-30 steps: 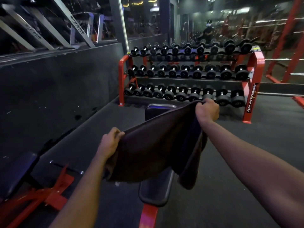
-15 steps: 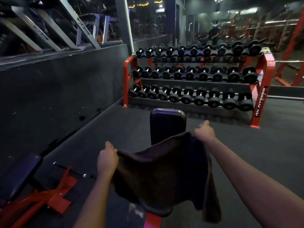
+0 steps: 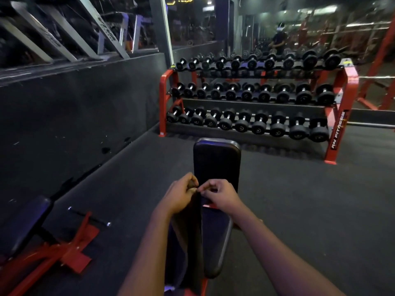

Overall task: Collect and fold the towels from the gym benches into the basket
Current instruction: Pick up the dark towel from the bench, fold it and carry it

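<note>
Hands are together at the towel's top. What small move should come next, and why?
Probably let the left hand hold both top corners while the right hand slides down to lift the bottom edge for a second fold. The dark brown cloth towel hangs as a long narrow strip from the two touching hands, above the black padded bench.

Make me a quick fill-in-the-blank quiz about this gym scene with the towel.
The left hand and right hand pinch a dark ____ above the bench.
The dumbbell rack has ____ tiers.
Its frame is ____.
Answers: towel, three, red.
</note>
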Motion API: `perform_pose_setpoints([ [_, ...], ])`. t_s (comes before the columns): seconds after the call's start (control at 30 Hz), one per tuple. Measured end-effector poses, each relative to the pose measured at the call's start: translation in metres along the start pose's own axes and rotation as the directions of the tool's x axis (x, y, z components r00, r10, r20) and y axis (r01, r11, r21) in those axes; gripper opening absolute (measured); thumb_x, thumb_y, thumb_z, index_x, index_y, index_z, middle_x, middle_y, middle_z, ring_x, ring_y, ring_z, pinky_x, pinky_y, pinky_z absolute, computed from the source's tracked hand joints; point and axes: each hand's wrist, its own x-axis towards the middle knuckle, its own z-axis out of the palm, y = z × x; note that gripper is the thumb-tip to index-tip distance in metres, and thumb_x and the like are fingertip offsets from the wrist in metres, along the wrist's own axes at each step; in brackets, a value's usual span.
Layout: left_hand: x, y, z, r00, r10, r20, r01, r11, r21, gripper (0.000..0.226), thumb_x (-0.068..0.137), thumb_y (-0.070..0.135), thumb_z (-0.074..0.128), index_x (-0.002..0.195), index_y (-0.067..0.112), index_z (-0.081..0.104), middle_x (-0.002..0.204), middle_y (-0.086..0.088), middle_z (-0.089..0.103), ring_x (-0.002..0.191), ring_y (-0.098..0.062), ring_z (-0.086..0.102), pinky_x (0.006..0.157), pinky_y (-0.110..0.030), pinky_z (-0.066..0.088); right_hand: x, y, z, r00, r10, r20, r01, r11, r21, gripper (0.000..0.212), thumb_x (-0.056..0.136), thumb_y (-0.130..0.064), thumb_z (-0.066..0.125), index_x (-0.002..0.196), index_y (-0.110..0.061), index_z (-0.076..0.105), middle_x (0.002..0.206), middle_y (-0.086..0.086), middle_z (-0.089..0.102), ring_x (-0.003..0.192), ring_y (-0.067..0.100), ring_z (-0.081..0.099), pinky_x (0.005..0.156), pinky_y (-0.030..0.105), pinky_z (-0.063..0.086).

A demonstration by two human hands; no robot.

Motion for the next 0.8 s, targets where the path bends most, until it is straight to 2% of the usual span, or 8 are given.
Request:
perform_pose_setpoints([
  [0.17,-0.006,0.002,-0.022,0.996,-0.036,0.076,0.028,0.994,0.108,0.015,0.090,0.011,0.063,0.093,0.026,0.064,0.092,0.006,0.069,0.089,-0.010,0.065,0.083,-0.029,0.053,0.000,-0.014,0.003,0.982,-0.025,-0.186,0.023,1.000,-0.012,0.014,0.082,-0.008,0.072,0.083,-0.022,0.073,0.080,-0.002,0.073,0.075,0.009,0.069,0.057,0.013,0.049],
  [0.23,-0.007,0.001,-0.030,0.995,-0.074,0.064,0.062,0.983,0.171,0.013,0.089,0.009,0.064,0.091,0.022,0.065,0.087,0.005,0.067,0.083,-0.011,0.063,0.074,-0.025,0.051,0.000,-0.020,0.002,0.956,-0.022,-0.293,0.007,0.999,-0.054,0.014,0.083,-0.010,0.072,0.084,-0.023,0.071,0.079,-0.005,0.072,0.072,0.004,0.067,0.056,0.011,0.046],
  [0.33,-0.008,0.001,-0.040,0.993,-0.116,0.008,0.111,0.968,0.226,0.018,0.087,0.004,0.061,0.083,0.020,0.064,0.082,0.004,0.064,0.075,-0.013,0.061,0.063,-0.021,0.045,0.000,-0.025,-0.001,0.928,-0.017,-0.371,0.014,1.000,-0.008,0.014,0.084,-0.010,0.072,0.085,-0.024,0.069,0.077,-0.004,0.071,0.069,0.006,0.067,0.058,0.018,0.049],
  [0.47,-0.011,0.008,-0.039,0.990,-0.119,-0.077,0.126,0.987,0.096,0.016,0.090,0.004,0.057,0.086,0.019,0.063,0.086,-0.002,0.066,0.073,-0.020,0.065,0.051,-0.026,0.051,-0.005,-0.032,0.012,0.960,-0.128,-0.250,0.140,0.990,0.029,0.011,0.083,-0.008,0.074,0.091,-0.014,0.068,0.081,0.000,0.072,0.072,0.004,0.067,0.064,0.011,0.049],
  [0.57,-0.011,0.023,-0.032,0.995,-0.090,-0.052,0.085,0.991,-0.101,0.017,0.096,0.006,0.049,0.102,0.020,0.056,0.094,-0.004,0.065,0.071,-0.020,0.066,0.045,-0.025,0.050,-0.008,-0.032,0.024,0.971,-0.159,-0.179,0.184,0.974,0.131,0.016,0.084,-0.006,0.073,0.096,-0.013,0.064,0.081,0.002,0.074,0.076,0.007,0.072,0.069,0.022,0.058],
  [0.63,-0.012,0.028,-0.030,0.997,-0.074,0.007,0.074,0.985,-0.156,0.024,0.096,0.005,0.043,0.111,0.022,0.049,0.102,-0.007,0.063,0.080,-0.022,0.064,0.051,-0.029,0.053,-0.009,-0.029,0.027,0.973,-0.150,-0.174,0.182,0.965,0.188,0.019,0.085,-0.006,0.072,0.099,-0.013,0.062,0.084,0.004,0.075,0.079,0.010,0.073,0.072,0.027,0.060],
  [0.7,-0.015,0.027,-0.029,0.995,-0.066,0.070,0.080,0.971,-0.226,0.032,0.094,0.003,0.045,0.119,0.022,0.041,0.108,-0.011,0.058,0.090,-0.028,0.063,0.064,-0.042,0.059,-0.009,-0.026,0.026,0.979,-0.138,-0.151,0.170,0.960,0.223,0.020,0.088,-0.004,0.070,0.104,-0.012,0.061,0.087,0.005,0.075,0.081,0.011,0.074,0.072,0.025,0.060],
  [0.8,-0.019,0.023,-0.026,0.995,-0.041,0.095,0.061,0.974,-0.217,0.049,0.087,-0.006,0.046,0.122,0.028,0.033,0.112,-0.009,0.053,0.087,-0.024,0.061,0.073,-0.046,0.057,-0.006,-0.022,0.020,0.995,-0.088,-0.046,0.097,0.967,0.237,0.022,0.090,0.003,0.060,0.107,-0.011,0.062,0.094,0.007,0.076,0.087,0.015,0.074,0.077,0.032,0.060],
])
